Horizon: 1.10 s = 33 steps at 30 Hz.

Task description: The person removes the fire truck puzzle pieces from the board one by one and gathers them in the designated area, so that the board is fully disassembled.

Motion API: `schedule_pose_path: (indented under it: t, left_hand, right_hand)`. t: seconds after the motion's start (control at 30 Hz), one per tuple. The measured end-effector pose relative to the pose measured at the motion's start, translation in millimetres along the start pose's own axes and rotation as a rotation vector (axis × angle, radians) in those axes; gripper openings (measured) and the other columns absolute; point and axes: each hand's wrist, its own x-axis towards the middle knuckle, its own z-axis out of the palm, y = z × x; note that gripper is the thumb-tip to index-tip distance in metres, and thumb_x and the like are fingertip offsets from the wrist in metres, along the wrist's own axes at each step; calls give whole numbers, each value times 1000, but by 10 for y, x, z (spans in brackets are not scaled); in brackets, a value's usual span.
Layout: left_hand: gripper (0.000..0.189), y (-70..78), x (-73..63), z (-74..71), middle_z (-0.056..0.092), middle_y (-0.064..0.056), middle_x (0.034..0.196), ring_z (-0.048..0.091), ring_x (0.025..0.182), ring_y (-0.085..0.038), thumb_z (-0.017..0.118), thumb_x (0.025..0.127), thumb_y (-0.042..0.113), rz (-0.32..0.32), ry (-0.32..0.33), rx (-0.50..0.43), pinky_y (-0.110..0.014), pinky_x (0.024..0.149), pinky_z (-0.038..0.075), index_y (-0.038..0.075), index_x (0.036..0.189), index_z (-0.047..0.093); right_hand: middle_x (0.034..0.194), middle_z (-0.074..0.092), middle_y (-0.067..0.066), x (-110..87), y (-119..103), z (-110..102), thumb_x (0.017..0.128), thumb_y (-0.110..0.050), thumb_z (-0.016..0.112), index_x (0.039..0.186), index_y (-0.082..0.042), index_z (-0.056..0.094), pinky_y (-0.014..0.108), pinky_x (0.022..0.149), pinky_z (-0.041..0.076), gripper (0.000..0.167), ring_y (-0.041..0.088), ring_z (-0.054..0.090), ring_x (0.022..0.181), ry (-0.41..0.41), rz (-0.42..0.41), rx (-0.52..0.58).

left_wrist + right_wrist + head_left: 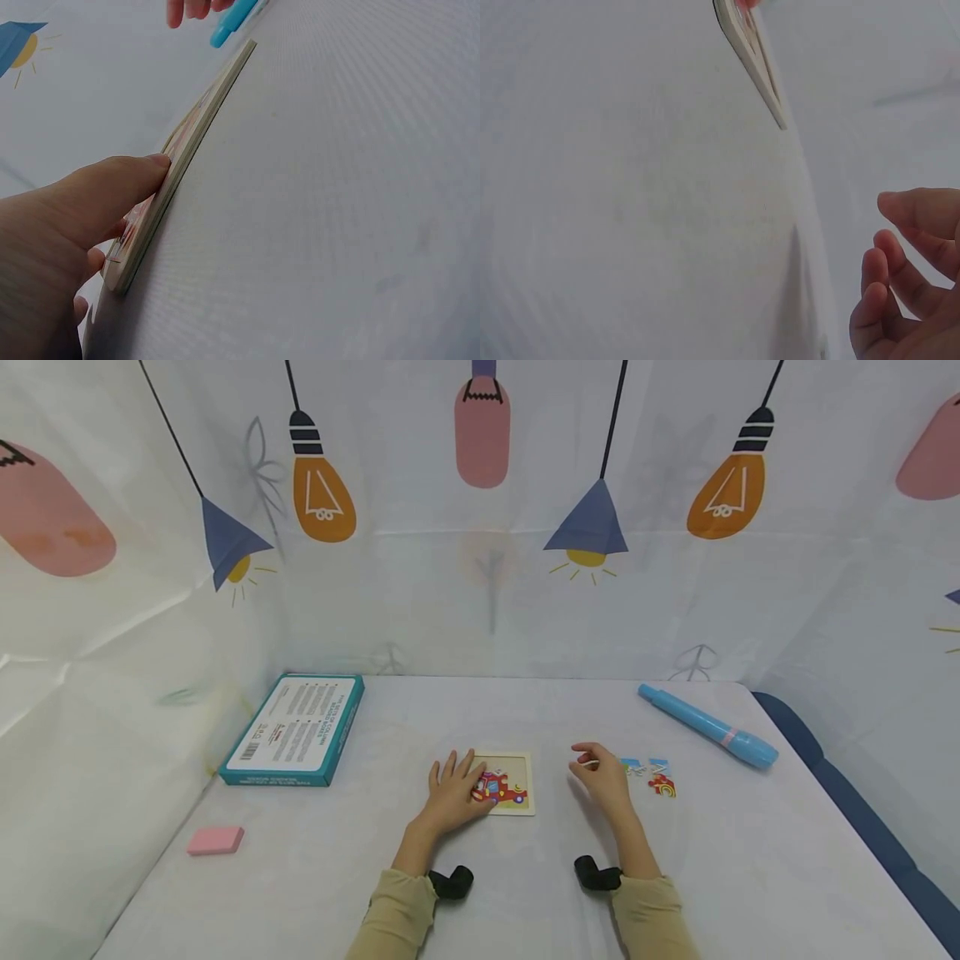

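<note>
A shallow wooden puzzle board (519,760) with a red vehicle picture (500,787) lies flat on the table. My left hand (453,795) rests across its left side with the fingers spread. In the left wrist view, the thumb (142,174) presses on the rim of the board (196,154). To the right of the board my right hand (606,781) hovers above the table. Its fingers (881,259) are loosely bent, with a gap to the thumb and nothing seen between them. Small puzzle pieces (662,783) lie just right of that hand, one partly hidden behind it.
A teal-edged box (296,727) lies at the back left, and a pink eraser-like block (215,841) nearer on the left. At the back right is a light blue, pen-shaped tube (705,724). A printed curtain (420,593) hangs behind the table.
</note>
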Motion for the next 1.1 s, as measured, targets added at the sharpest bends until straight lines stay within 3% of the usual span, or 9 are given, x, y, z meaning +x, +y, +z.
schedule_pose_path:
  t: [0.3, 0.47, 0.67, 0.83, 1.1]
  left_hand:
    - [66, -4, -8, 8, 30, -17, 148, 16, 137, -42, 66, 80, 40, 5, 12, 5, -61, 105, 6, 7, 135, 48]
    - [66, 2, -17, 5, 30, -16, 148, 16, 136, -43, 66, 81, 40, 3, 14, 7, -61, 105, 6, 7, 135, 48]
    - [65, 2, -19, 9, 31, -17, 147, 16, 136, -43, 67, 80, 40, 2, 15, 1, -61, 105, 6, 8, 134, 49]
    - [61, 9, -14, 5, 31, -16, 147, 15, 137, -43, 67, 80, 40, -6, 21, -25, -61, 105, 5, 11, 131, 51]
    - [52, -3, 25, 25, 33, -18, 146, 16, 136, -43, 70, 78, 39, -14, 47, -55, -60, 105, 5, 12, 120, 55]
  right_hand:
    - [91, 60, 9, -27, -171, 344, 82, -8, 65, 108, -5, 63, 29, 66, 44, 26, 22, 55, 82, -38, -36, -40]
    - [91, 60, 7, -72, -281, 525, 81, -8, 66, 104, -6, 65, 34, 70, 46, 23, 21, 55, 83, -118, -88, -84]
    - [94, 58, 10, -91, -397, 672, 79, -18, 71, 106, -9, 67, 39, 71, 46, 28, 23, 54, 82, -246, -213, -283]
    - [94, 55, 12, -89, -411, 732, 77, -23, 73, 106, -9, 68, 42, 73, 45, 32, 27, 53, 84, -248, -267, -411]
    - [95, 54, 11, -81, -426, 745, 77, -22, 74, 97, -11, 68, 42, 71, 44, 24, 26, 52, 83, -258, -241, -399]
